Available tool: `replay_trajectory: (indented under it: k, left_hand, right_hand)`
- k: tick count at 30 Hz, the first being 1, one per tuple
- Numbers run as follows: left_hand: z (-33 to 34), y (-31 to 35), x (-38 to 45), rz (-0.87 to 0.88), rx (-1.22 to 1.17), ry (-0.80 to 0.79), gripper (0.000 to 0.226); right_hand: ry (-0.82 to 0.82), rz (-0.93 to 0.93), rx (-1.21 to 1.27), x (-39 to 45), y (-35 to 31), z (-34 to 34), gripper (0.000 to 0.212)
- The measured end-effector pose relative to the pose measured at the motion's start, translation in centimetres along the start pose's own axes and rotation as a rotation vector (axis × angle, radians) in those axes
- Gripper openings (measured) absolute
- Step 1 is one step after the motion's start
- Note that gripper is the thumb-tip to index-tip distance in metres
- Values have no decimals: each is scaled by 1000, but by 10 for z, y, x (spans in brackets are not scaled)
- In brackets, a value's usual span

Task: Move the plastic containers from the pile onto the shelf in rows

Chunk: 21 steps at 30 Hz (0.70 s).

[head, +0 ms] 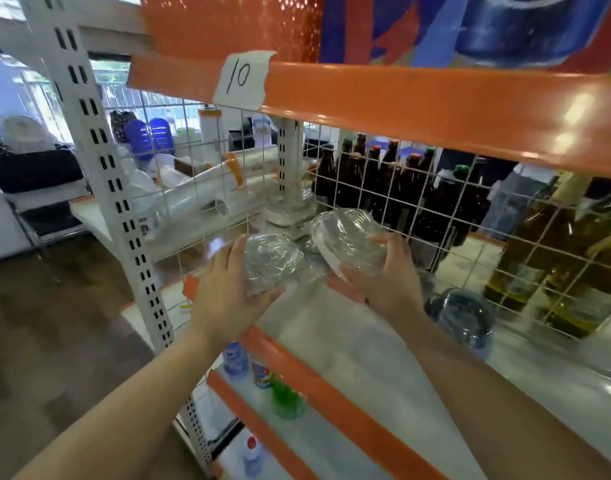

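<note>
Left hand (227, 289) pinches one clear container (271, 261); right hand (383, 271) clasps another container (349, 237), tilted. She'd best level each and set it beside the stack (290, 209) at the shelf (331, 327) far corner.

A shop or stockroom: orange-edged metal shelving (435, 109) tagged 10 (243, 76), rows of brown bottles (383, 181).

Bright daylight from left windows (37, 91); glare on orange beam (574, 109); motion-blurred, edges warped.
</note>
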<state>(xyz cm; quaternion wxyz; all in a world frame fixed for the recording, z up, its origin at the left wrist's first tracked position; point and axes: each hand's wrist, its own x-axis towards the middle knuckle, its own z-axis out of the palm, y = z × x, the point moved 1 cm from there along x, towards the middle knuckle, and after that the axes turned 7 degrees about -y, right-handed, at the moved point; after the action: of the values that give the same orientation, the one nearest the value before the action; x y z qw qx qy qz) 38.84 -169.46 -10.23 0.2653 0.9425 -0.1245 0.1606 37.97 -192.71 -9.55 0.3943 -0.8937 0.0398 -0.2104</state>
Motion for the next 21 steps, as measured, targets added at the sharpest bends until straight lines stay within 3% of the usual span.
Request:
replay_trajectory:
  k: [6,10,21]
  left_hand:
    - [1,-29,48,39,-20,-28,108]
    - [2,-55,83,43,-107,-80,96]
    - [13,-108,135,126,-289,-247,93]
  right_hand:
    - [62,48,-32,35,-3,34,57]
    - [106,78,-85,49,-7,56,57]
    - [297,182,-123,51,-31,91,56]
